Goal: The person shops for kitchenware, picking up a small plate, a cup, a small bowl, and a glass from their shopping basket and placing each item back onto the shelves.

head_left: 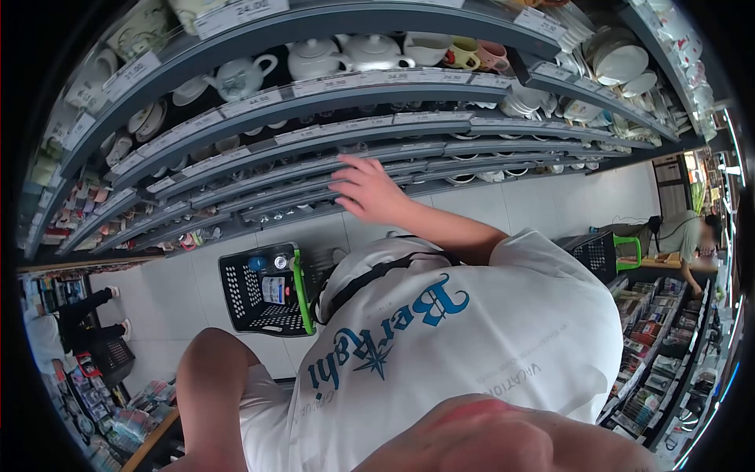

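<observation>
1. Filling the upper half of the view, grey shelving (330, 102) curved across in stacked tiers. It carried white teapots (314, 57), mugs (476, 53), plates and bowls, with price labels (252, 101) along each edge.
2. Below it, the person's white shirt (472, 330) with blue lettering took up most of the lower frame, seen from above.
3. A pale tiled floor (181, 291) ran between the person and the shelving.
4. A black basket (236, 291) with a green handle (301, 291) stood on that floor just in front of the person. It held a few small goods, too small to identify.
5. The left arm (208, 385) hung bent at the lower left. The left hand lay outside the frame, so its grip was not shown.
6. The right hand (368, 189) was stretched forward over a lower shelf rail (425, 167). Its fingers were spread apart and clamped on nothing, lying on or just above the rail; contact could not be settled.
7. The crockery nearest that hand sat in the shadowed tiers just beside the fingers, mostly hidden by the rails.
8. Judged from this, the picking was at the reaching stage. Some goods were already in the basket, nothing was in hand, and the grasp and the lift off the shelf were left to do.
9. Two other people stood well apart, one at the left edge and one at the far right near a second basket (594, 252).
</observation>
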A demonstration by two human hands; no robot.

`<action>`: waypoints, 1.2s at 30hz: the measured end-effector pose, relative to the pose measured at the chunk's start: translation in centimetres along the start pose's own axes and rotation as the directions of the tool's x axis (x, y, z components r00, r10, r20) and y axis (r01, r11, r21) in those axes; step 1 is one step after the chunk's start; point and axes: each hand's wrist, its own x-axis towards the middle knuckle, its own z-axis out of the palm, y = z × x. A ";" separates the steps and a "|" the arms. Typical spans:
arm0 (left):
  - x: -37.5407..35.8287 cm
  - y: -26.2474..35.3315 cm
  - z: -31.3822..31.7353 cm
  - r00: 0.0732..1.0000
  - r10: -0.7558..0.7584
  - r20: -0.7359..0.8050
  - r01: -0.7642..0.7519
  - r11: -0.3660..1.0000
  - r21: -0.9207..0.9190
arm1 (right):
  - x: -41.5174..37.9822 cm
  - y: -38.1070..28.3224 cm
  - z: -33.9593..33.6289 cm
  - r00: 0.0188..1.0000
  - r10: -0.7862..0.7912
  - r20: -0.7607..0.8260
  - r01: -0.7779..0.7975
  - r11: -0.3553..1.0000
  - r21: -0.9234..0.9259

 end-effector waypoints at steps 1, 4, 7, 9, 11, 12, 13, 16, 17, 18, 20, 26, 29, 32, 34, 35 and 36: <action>0.0 0.5 -0.4 1.000 0.020 0.017 -0.022 0.993 0.112 | -1.3 -0.3 -0.3 1.000 0.013 -0.003 -0.013 1.000 -0.002; -0.2 2.1 -1.6 0.994 0.068 0.082 -0.097 0.897 0.432 | -5.1 0.4 -0.5 0.996 0.019 0.085 -0.026 0.996 0.085; -0.3 3.5 -2.8 0.981 0.111 0.158 -0.190 0.692 0.697 | -9.8 2.9 1.4 0.904 0.181 0.387 -0.299 0.916 0.268; -0.3 4.2 -3.6 0.970 0.138 0.203 -0.245 0.498 0.832 | -12.1 4.7 1.0 0.756 0.289 0.587 -0.451 0.880 0.148; 0.2 4.9 -4.3 0.959 0.159 0.234 -0.269 0.258 0.928 | -15.6 6.2 1.6 0.688 0.340 0.641 -0.440 0.898 -0.003; 0.3 4.7 -4.7 0.956 0.161 0.247 -0.268 0.126 0.955 | -17.1 6.9 1.8 0.693 0.327 0.643 -0.435 0.900 0.010; 0.4 4.9 -5.0 0.952 0.156 0.263 -0.265 -0.007 0.964 | -18.7 7.5 1.8 0.599 0.338 0.726 -0.485 0.875 -0.008; 0.3 5.8 -6.5 0.941 0.110 0.319 -0.254 -0.389 0.885 | -22.6 8.8 2.3 0.533 0.353 0.769 -0.559 0.829 0.006; 0.2 6.1 -7.0 0.939 0.089 0.333 -0.245 -0.507 0.827 | -23.6 9.4 2.3 0.576 0.364 0.732 -0.584 0.810 0.056; 0.2 6.6 -7.4 0.937 0.069 0.343 -0.231 -0.615 0.754 | -23.7 9.8 1.9 0.540 0.338 0.771 -0.571 0.820 0.040; 0.3 7.5 -8.2 0.934 0.034 0.354 -0.189 -0.797 0.574 | -24.0 10.4 1.5 0.506 0.314 0.803 -0.558 0.829 0.028; 1.2 8.7 -11.0 0.941 -0.046 0.337 -0.050 -0.999 0.004 | -25.1 11.2 0.4 0.309 0.218 0.926 -0.517 0.856 -0.029; 1.5 8.8 -12.3 0.945 -0.096 0.312 -0.018 -0.970 -0.243 | -27.1 12.8 1.8 0.293 0.157 0.943 -0.506 0.863 0.013; 2.0 9.3 -13.3 0.937 -0.120 0.329 0.011 -0.929 -0.370 | -27.3 13.5 2.1 0.271 0.097 0.958 -0.450 0.892 0.037; 2.3 9.6 -13.7 0.930 -0.154 0.335 0.025 -0.880 -0.474 | -26.9 13.4 2.3 0.251 0.067 0.966 -0.410 0.911 0.043; 2.5 9.4 -13.9 0.926 -0.174 0.334 0.029 -0.851 -0.524 | -26.9 13.4 2.4 0.244 0.069 0.967 -0.406 0.913 0.038; 2.5 9.1 -13.9 0.928 -0.176 0.327 0.025 -0.848 -0.529 | -26.8 13.4 2.5 0.237 0.072 0.969 -0.403 0.915 0.031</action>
